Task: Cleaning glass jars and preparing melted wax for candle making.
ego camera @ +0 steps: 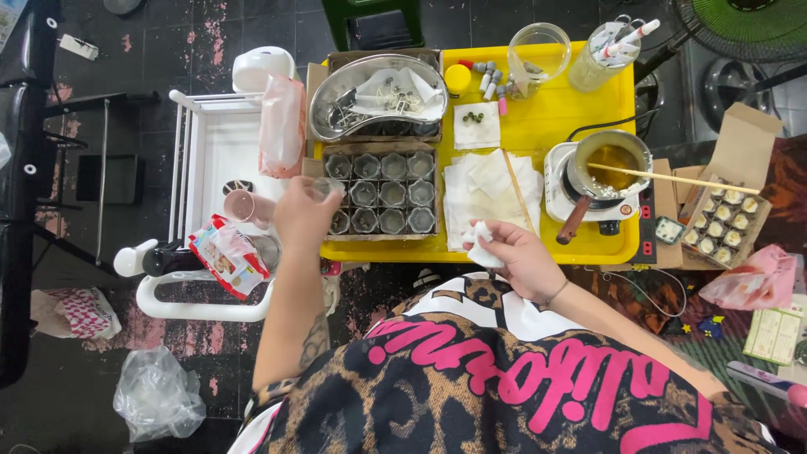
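The left hand (304, 214) is pinching a small clear jar (325, 188) at the left edge of the yellow tray (546, 118), just beside the box of jars (382, 189). The right hand (521, 256) is closing its fingers on a crumpled white tissue (481, 244) over the tray's near edge, below a stack of tissues (487, 189), with the wax pot (607, 168) standing to its right.
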